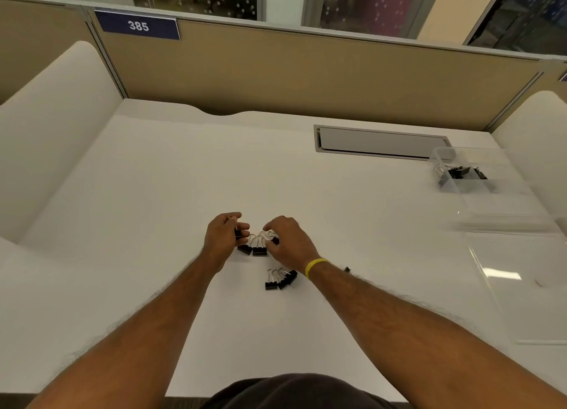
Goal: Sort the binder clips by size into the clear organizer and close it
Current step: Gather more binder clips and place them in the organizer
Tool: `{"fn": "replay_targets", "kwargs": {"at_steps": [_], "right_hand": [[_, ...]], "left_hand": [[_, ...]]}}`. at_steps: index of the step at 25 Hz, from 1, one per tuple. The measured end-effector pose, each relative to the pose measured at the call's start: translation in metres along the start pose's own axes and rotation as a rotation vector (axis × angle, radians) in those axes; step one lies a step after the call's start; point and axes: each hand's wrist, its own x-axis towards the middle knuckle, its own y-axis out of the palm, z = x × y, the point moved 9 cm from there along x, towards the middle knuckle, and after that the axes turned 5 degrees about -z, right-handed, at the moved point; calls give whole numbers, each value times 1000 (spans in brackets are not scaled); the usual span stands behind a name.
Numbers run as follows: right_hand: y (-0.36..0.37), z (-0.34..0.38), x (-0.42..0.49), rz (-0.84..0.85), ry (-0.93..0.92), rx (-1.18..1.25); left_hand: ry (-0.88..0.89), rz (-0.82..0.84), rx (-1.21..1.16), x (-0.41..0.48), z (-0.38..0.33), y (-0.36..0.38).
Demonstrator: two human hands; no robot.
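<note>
A white desk [153, 193] stood inside a tan-walled cubicle with a blue plate reading 385 [138, 25] on the partition. The sorting looked only partly done. Well off to the right of the fingers and farther from the person, the clear organizer [503, 200] stood open with a heap of dark clips in one compartment. Its other visible space looked bare. Its lid [521, 285] lay flat on the desk beside it, so the closing was not yet done.

The left hand [225, 236] had its fingers curled tight, thumb and fingertips pinching a black clip [238, 233] just clear of the desk. The right hand [288, 239] was arched over the desk with its fingers bent down. They seemed to pinch a small clip [275, 240] between thumb and forefinger, though the knuckles hid part of the grip. Two more clips [253, 249] lay side by side between the two sets of fingertips, touching or nearly touching them. A cluster of clips [280, 278] sat nearer the person, just below the right wrist, and what looked like one stray clip [347, 269] lay beside the right forearm. All of these had yet to reach the organizer.
</note>
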Motion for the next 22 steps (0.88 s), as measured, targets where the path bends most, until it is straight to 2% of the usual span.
{"fn": "replay_targets", "kwargs": {"at_steps": [4,10,17,19,22], "right_hand": [[16,0,-1,97,-39,-211],[6,-13,-1,37,-34,-238],[2,-33,-2,78,16,-208],[-4,-41,-4,29,66,-140],[-18,-49,-6,-132,202,51]], "left_hand": [[2,-37,3,2,7,-12],[3,-60,-17,4,12,-17],[-2,-57,-19,5,11,-15],[-3,-57,-21,5,11,-14],[-4,-58,-22,4,12,-12]]}}
